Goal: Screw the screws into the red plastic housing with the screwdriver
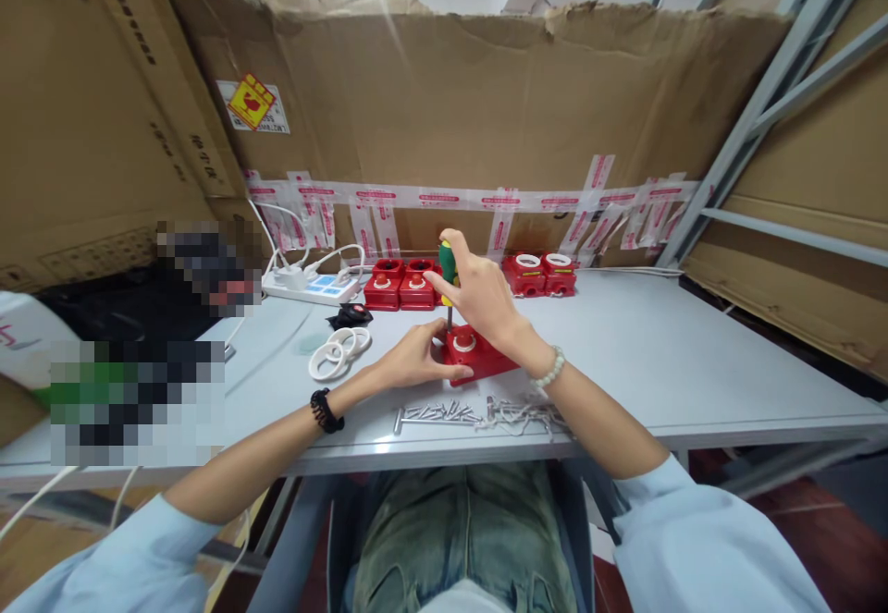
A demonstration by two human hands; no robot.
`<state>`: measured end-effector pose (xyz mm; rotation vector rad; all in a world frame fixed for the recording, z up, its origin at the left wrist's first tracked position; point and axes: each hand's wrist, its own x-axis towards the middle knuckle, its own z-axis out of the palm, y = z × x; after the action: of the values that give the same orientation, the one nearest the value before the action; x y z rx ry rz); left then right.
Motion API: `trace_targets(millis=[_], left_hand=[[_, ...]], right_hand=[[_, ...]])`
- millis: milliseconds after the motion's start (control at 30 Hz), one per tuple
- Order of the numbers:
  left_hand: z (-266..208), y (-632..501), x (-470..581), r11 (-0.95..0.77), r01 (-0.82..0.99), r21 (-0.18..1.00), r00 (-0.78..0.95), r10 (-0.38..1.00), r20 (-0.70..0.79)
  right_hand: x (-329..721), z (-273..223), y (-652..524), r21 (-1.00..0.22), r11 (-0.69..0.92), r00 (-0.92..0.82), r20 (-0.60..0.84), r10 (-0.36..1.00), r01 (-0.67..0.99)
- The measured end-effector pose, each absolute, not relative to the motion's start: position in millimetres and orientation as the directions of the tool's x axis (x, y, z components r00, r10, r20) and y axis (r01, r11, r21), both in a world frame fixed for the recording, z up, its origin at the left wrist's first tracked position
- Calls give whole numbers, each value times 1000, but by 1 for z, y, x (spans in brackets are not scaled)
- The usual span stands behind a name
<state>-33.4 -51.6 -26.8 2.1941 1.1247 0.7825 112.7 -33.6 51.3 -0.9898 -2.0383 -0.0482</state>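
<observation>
Red box (487,360) looks mid-job tbh: left hand (418,355) gripping its left end, right hand (484,295) clutching an upright screwdriver (448,266). Loose screws (444,412) near side, can't tell if any are in.

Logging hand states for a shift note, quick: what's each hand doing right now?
Left hand: closed on the end of the red box.
Right hand: closed, holding the green-and-yellow screwdriver, shaft down.
</observation>
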Motion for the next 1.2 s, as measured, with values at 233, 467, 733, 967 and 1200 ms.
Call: trace_targets(millis=[233,467,733,967,1200], left_hand=[[-24,-56,-33,-486,546,683,478,850,223],[-19,-45,-38,-575,402,713,412,809,420],[-22,-20,-36,-596,315,738,304,800,516],[-21,-19,-36,-599,328,731,260,801,540],[-22,-19,-36,-581,285,762,247,813,528]], right_hand=[[128,62,-20,-637,769,-669,552,498,47],[124,53,-19,-809,584,-575,506,643,-59],[121,45,-16,-724,684,-376,612,696,88],[114,42,-21,-711,680,-335,605,722,182],[114,41,-22,-691,685,-249,638,728,232]])
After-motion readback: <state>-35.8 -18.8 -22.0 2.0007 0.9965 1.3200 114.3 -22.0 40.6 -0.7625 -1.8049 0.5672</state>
